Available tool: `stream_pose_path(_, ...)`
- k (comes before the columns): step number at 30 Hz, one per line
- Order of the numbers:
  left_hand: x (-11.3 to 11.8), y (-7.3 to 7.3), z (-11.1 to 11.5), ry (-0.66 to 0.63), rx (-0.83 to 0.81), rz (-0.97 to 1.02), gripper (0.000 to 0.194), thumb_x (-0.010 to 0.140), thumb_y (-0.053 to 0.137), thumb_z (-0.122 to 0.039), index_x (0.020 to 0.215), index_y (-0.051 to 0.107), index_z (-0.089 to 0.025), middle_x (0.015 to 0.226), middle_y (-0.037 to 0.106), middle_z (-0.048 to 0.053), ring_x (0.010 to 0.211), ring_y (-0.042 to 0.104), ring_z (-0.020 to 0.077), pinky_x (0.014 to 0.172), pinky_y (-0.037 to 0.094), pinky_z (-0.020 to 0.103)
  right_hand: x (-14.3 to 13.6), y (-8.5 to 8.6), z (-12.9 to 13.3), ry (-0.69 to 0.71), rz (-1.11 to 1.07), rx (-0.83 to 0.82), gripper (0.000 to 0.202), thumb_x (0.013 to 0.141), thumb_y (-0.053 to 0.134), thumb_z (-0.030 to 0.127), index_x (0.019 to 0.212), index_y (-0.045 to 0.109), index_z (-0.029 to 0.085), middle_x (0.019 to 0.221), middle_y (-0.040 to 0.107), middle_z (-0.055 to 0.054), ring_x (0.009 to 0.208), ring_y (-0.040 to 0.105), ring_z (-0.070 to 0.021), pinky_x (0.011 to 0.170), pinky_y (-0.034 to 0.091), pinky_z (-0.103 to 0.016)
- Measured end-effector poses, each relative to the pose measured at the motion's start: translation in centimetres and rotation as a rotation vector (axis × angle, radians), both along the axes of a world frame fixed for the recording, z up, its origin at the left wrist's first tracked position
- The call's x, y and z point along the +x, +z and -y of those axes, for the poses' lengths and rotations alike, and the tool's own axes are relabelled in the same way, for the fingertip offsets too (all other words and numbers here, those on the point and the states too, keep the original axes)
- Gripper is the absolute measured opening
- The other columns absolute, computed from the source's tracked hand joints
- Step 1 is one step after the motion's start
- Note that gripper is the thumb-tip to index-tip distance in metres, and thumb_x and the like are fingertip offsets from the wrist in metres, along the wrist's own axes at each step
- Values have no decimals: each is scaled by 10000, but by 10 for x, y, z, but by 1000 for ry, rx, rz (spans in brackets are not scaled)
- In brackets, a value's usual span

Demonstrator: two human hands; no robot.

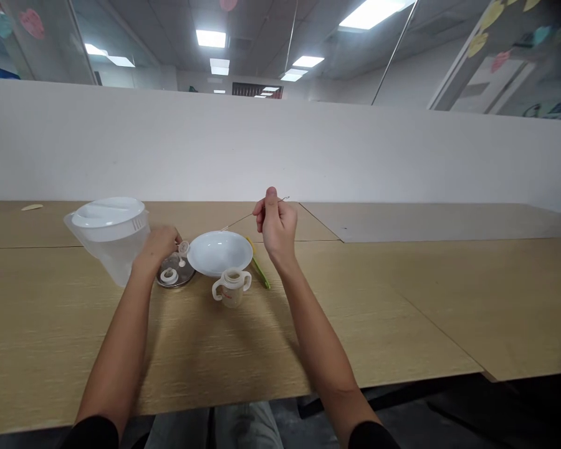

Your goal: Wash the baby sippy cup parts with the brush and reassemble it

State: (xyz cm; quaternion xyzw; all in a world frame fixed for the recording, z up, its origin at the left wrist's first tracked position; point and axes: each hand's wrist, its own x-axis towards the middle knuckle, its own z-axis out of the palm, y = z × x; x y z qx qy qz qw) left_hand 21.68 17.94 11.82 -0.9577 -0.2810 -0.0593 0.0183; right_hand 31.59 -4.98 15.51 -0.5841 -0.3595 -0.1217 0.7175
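Observation:
My right hand [277, 226] is raised over the table, its fingers closed around a thin wire straw brush [240, 220]. The brush slants down to the left, its far end by the rim of a white bowl [219, 254]. My left hand [161, 246] is pinched at a small clear round bottle part [184, 249] above a round metal tray [186, 276]; its fingertips are partly hidden. In the tray lies a white ring-shaped bottle collar [169, 276]. A clear two-handled baby cup [232, 288] stands open-topped in front of the bowl.
A white-lidded plastic pitcher [115, 234] stands left of my left hand. Right of the bowl lies a green and yellow brush handle [262, 272]. A pale flat oval piece [32, 207] lies at the far left. Behind the table rises a white partition [280, 149].

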Motion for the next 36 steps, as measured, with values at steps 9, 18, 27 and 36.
stream_pose_path(9,-1,21,32,-385,79,541,182,818,586,-314,901,731,-241,978,694,47,897,618,221,740,452,301,-40,-6,5,-182,421,201,544,956,314,495,532,452,183,512,430,23,494,445,-69,503,369,-224)
stream_pose_path(18,36,-22,38,-544,-285,984,226,786,623,-407,801,736,-212,857,732,46,765,660,198,705,471,291,-31,-14,-1,-312,607,296,472,985,320,336,568,471,176,521,445,24,468,441,-56,458,349,-202)
stream_pose_path(27,55,-27,72,-394,-784,1281,252,616,766,-354,746,725,-143,751,720,53,695,655,173,666,518,269,-31,-14,6,-386,656,313,484,990,296,350,570,467,181,518,421,19,469,439,-67,457,339,-219)
stream_pose_path(36,46,-16,77,-442,-624,1309,151,633,739,-286,715,730,-160,762,724,44,734,661,175,709,519,276,-32,-13,7,-339,779,378,425,987,331,287,587,432,183,515,412,25,471,421,-68,450,298,-219)
